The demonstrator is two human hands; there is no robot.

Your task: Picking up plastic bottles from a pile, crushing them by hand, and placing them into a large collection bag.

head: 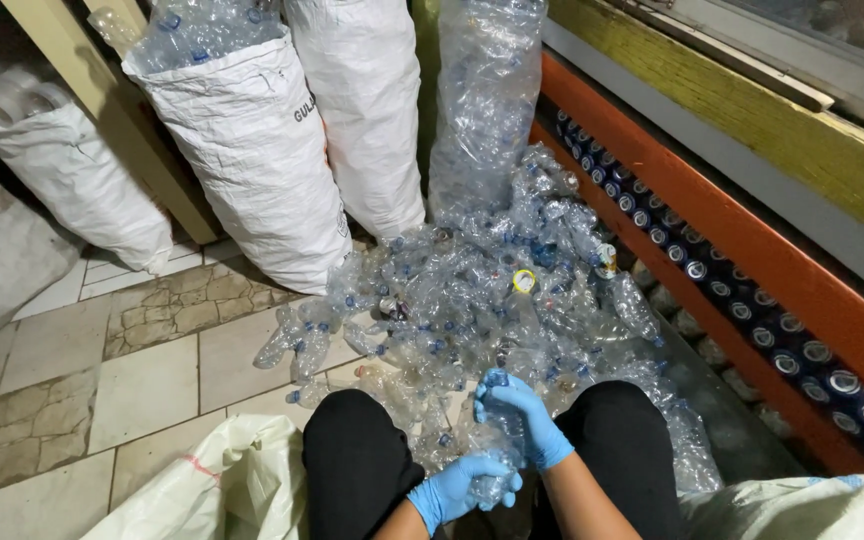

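Observation:
Both my hands wear blue gloves and sit between my black-clad knees. My left hand (457, 487) grips the lower end of a crushed clear plastic bottle (497, 450). My right hand (524, 415) closes over the same bottle's upper end, near its cap. In front of me lies a big heap of crushed clear bottles (492, 290) with blue caps, one with a yellow ring.
Full white woven sacks (252, 150) and a clear bag of bottles (482, 100) stand behind the heap. An open white sack (222, 480) lies at my left knee, another (812, 505) at my right. A row of cans (752, 320) runs along the orange ledge on the right. Tiled floor (142, 380) on the left.

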